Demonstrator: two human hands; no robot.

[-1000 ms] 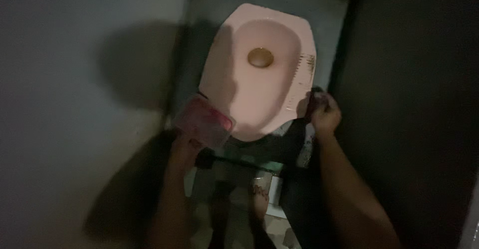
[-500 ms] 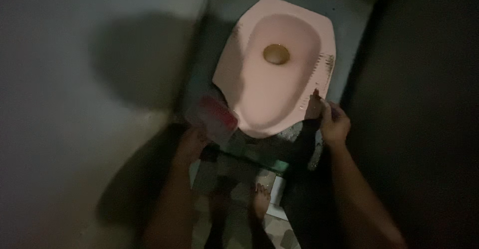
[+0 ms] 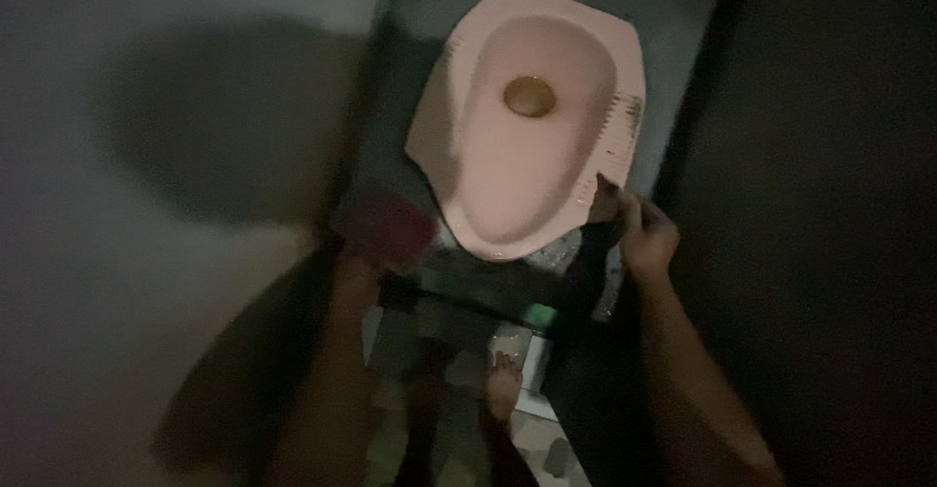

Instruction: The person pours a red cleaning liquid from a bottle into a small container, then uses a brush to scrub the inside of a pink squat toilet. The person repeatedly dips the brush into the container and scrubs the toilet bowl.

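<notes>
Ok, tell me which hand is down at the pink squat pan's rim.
The right hand: its fingers meet the pink squat pan at its near-right rim. The left hand sits off the pan, holding a blurred reddish container.

Squat pan (image 3: 508, 170): pale pink, brownish drain hole at centre, dark speckled grime on its right rim. Container (image 3: 386, 228) left of pan: reddish, blurred. Floor tiles (image 3: 532, 438) below pan: pale, dark blotchy pattern. Wall (image 3: 146, 106) left of pan: grey.
</notes>
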